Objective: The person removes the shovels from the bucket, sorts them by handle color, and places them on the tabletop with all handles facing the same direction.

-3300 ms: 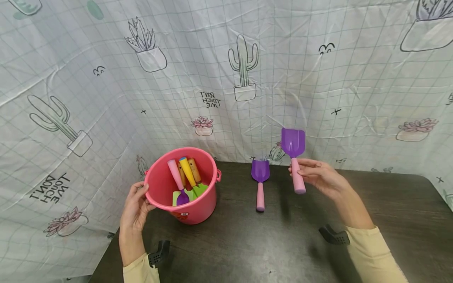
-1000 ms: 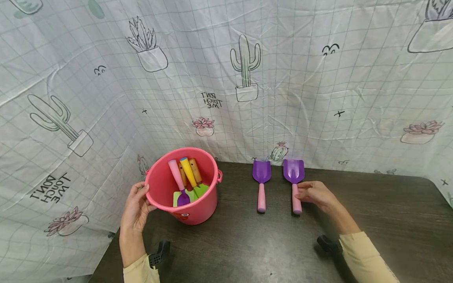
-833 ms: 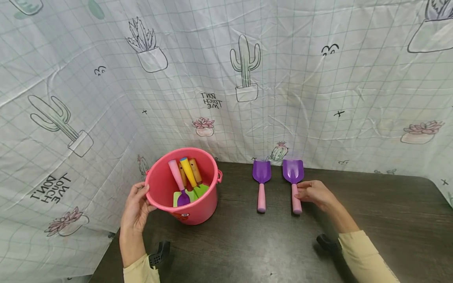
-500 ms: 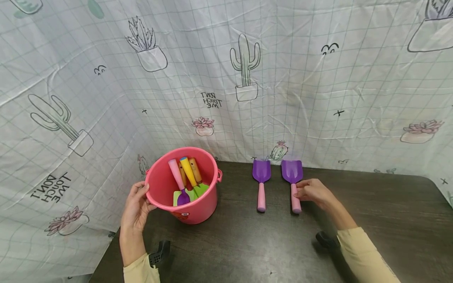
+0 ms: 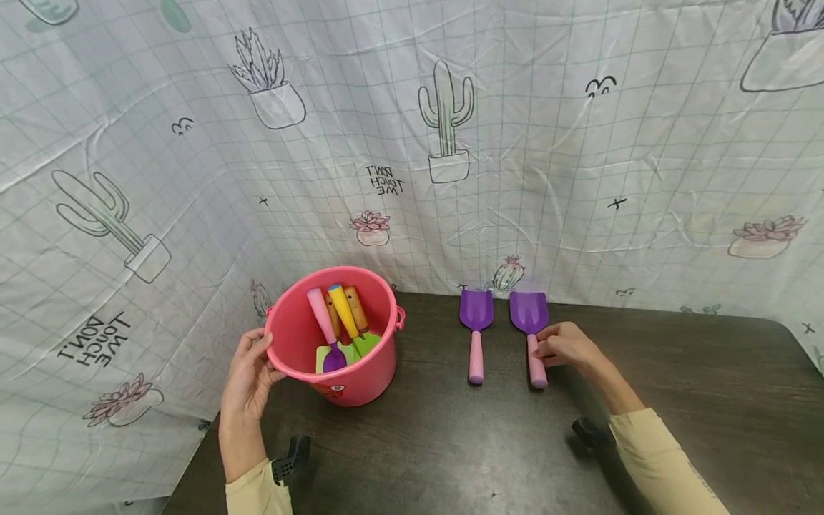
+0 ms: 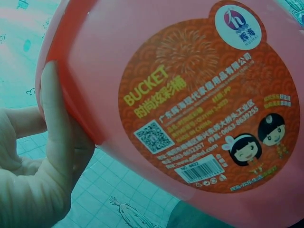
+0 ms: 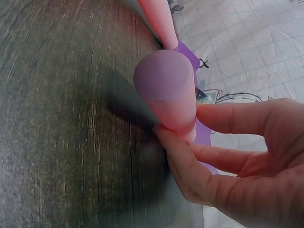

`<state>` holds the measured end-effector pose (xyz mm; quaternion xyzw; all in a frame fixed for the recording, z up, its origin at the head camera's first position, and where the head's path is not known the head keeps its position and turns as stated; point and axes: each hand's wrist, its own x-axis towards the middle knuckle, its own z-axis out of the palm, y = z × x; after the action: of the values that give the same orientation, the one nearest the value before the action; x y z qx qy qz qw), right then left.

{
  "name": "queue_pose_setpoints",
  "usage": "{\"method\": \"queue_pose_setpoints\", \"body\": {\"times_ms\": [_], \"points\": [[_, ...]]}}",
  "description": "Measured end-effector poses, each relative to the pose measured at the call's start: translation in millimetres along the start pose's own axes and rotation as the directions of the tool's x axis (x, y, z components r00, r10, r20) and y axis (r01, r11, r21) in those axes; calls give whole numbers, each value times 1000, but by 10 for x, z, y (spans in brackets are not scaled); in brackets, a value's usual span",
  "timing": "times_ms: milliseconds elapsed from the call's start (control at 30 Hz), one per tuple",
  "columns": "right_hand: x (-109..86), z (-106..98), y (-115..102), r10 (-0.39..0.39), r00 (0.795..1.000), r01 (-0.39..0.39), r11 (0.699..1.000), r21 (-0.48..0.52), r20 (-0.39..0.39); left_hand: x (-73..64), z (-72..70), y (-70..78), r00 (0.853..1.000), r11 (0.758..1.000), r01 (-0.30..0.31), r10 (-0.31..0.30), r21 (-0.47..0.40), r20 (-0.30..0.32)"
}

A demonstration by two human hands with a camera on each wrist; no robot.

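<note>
A pink bucket (image 5: 370, 375) stands at the left of the table, tipped slightly, and my left hand (image 5: 246, 383) grips its rim. In the left wrist view, the thumb and fingers clasp that rim beside an orange label (image 6: 209, 109). My right hand (image 5: 569, 348) pinches the pink handle of a purple-bladed toy shovel (image 5: 529, 312) at table level. Seen from the right wrist, the thumb and fingers close on the handle (image 7: 171, 107) near its round end. A matching shovel (image 5: 476, 311) lies parallel, just to its left.
Inside the bucket lean a small purple trowel (image 5: 322, 315) with a pink handle, a yellow-handled tool (image 5: 344, 311) and wooden handles (image 5: 355, 309). A patterned cloth (image 5: 547, 157) hangs behind the dark table (image 5: 450, 458).
The right hand has lowered its shovel from the air to the table beside the other one, then shifted it slightly left. The left hand and bucket have stayed in place.
</note>
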<state>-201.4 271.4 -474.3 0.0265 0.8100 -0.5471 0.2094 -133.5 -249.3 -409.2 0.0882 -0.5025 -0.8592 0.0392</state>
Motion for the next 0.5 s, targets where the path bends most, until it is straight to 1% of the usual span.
{"method": "queue_pose_setpoints", "body": {"times_ms": [333,500], "points": [[0,5,0,9,1000,-10,1000,-20,-24,2,3,2,1000,1000,-3,3,-3,7],[-7,6,-5,7,997,-10,999,-32,-83,8,-1,-9,1000,1000,-4,5,-9,7]]}}
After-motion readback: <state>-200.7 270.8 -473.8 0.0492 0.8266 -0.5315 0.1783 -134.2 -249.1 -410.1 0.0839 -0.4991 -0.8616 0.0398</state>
